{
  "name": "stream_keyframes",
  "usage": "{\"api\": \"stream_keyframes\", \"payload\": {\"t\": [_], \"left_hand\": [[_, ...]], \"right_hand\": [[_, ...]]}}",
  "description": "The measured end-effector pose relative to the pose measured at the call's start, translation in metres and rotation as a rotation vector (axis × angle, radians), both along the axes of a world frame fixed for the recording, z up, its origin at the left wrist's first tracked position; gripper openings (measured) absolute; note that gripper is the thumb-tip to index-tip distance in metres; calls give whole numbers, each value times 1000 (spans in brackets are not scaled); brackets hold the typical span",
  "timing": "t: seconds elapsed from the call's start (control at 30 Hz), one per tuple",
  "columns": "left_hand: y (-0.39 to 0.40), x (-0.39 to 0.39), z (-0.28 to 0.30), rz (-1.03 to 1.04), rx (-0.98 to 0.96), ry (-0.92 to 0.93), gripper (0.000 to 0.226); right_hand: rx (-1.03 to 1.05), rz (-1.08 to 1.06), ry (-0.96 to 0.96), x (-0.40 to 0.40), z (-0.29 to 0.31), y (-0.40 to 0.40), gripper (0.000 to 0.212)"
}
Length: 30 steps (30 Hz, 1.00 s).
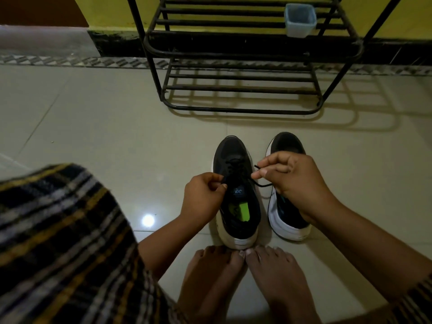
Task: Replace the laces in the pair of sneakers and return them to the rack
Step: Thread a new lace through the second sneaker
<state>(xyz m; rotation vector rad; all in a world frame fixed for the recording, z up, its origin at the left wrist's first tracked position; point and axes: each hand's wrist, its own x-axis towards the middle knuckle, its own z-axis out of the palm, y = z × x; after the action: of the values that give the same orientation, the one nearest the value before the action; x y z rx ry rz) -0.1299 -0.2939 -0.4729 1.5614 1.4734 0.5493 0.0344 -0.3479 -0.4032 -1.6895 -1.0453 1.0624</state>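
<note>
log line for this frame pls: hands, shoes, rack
left hand: pinches lace | right hand: pinches lace end | left sneaker: being laced | right sneaker: floor | rack: no shoes

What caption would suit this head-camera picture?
Both hands, left hand and right hand, pinch a black lace over the left sneaker before an empty rack.

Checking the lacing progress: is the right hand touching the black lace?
Touching. In the head view the right hand pinches the black lace between thumb and fingertips, its tip poking out above the left sneaker.
</note>
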Motion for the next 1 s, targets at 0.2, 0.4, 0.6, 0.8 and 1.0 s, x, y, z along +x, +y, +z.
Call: {"api": "stream_keyframes", "payload": {"t": [0.2,0.4,0.6,0.8,1.0], "left_hand": [[-1,-4,0,69,-69,-103,6],[-9,-3,7,29,-55,-163,10],[-17,0,13,-96,96,-72,21],[-20,3,18,-168,134,-69,23],[-20,4,24,-294,133,-65,32]], "right_hand": [[-47,3,-83,-5,-12,1,18],[-73,37,-198,-10,-30,0,10],[-51,7,-398,-11,-34,4,11],[-53,7,-420,-16,-41,3,11],[-35,-3,-388,-16,-43,1,11]]}}
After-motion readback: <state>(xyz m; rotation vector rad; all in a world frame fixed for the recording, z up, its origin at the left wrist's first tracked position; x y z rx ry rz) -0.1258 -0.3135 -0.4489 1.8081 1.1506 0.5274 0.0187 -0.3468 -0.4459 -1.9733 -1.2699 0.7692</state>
